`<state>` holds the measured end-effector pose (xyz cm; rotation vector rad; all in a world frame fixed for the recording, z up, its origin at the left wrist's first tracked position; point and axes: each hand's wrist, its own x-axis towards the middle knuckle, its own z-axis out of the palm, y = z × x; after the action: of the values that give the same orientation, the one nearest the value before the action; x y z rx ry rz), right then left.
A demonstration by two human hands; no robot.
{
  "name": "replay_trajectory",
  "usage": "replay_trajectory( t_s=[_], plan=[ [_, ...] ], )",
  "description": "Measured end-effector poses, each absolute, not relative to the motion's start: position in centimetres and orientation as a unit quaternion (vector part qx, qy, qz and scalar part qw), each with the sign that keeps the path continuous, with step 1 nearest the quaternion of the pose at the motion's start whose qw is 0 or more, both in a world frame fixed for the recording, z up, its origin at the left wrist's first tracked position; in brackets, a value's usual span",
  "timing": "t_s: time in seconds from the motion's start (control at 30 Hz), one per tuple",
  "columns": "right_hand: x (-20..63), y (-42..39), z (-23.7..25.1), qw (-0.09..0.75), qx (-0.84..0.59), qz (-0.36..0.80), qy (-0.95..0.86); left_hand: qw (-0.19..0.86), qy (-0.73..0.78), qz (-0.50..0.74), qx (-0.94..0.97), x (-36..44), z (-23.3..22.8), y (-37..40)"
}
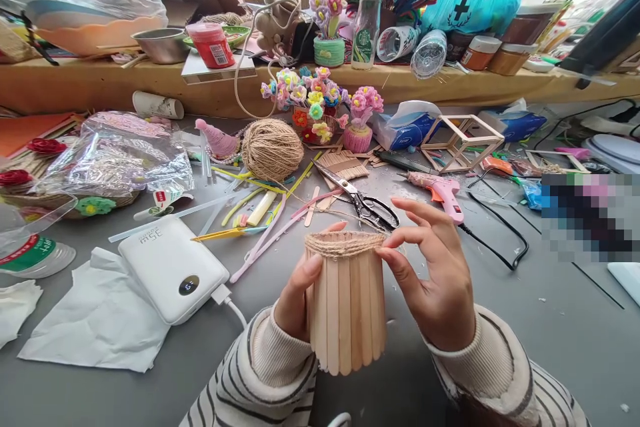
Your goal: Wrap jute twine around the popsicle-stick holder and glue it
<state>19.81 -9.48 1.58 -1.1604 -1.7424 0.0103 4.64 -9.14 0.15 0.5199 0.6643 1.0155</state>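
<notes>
A cup-shaped holder of craft sticks point(349, 313) is held above the grey table, slightly tilted, its sides made of upright wooden sticks. Jute twine point(345, 248) circles its upper rim in several rows. My left hand point(296, 297) is closed around the holder's left side, thumb on the front near the twine. At the right of the rim, my right hand point(440, 273) pinches the twine between thumb and index finger, its other fingers raised. Behind the holder lie black-handled scissors point(367, 203) and a ball of jute twine point(273, 150), from which a strand trails forward.
A pink glue gun point(443, 193) with a black cord lies to the right. A white power bank point(174, 270) with a cable sits left, beside white tissue point(95, 320). Farther back stand a wooden stick frame point(463, 143) and pipe-cleaner flowers point(315, 103); a cluttered shelf point(210, 90) runs behind.
</notes>
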Motion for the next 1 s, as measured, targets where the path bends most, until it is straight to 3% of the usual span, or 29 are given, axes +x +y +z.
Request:
replay_trajectory(
  t_s=[0.57, 1.0],
  plan=[
    [20.27, -9.65, 1.36, 0.516, -0.461, 0.126, -0.710, 0.816, 0.229, 0.484, 0.217, 4.66, 0.40, -9.38],
    [20.19, -9.80, 1.59, 0.528, -0.457, 0.124, -0.705, 0.823, 0.196, 0.469, 0.253, 4.51, 0.30, -9.42]
  ],
)
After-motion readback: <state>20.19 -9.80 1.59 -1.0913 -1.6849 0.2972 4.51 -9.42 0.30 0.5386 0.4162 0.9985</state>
